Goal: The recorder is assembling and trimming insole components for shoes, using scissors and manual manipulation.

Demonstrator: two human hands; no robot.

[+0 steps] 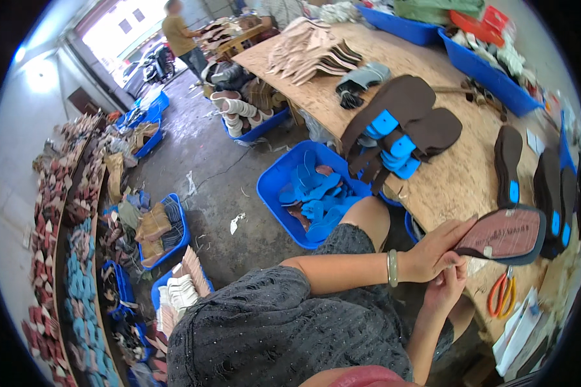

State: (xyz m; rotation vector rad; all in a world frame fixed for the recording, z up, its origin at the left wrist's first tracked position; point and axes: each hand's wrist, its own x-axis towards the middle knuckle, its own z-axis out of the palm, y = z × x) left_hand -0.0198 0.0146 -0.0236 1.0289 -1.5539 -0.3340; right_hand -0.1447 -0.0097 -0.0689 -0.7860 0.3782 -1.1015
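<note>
My left hand (432, 248), with a pale bangle at its wrist, grips the heel end of a shoe insole (510, 232). The insole has a reddish-brown board face and a dark rim. Just below, my right hand (445, 284) is closed in a pinch close to the left fingers; whatever it pinches is hidden. Beneath the insole, orange-handled scissors (501, 295) lie on the wooden table (452, 187). Beyond it are stacks of dark brown insoles (509, 158) with blue heel patches. A larger pile of similar insoles (400, 106) lies farther left along the table.
A blue bin (265, 193) of blue insole pieces stands by my knee. Blue tubs (490, 74) line the table's far side. Pale shoe pieces (303, 48) lie at the table's far left. Loaded shelves (61, 258) run along the wall. Another person (181, 35) stands near the doorway.
</note>
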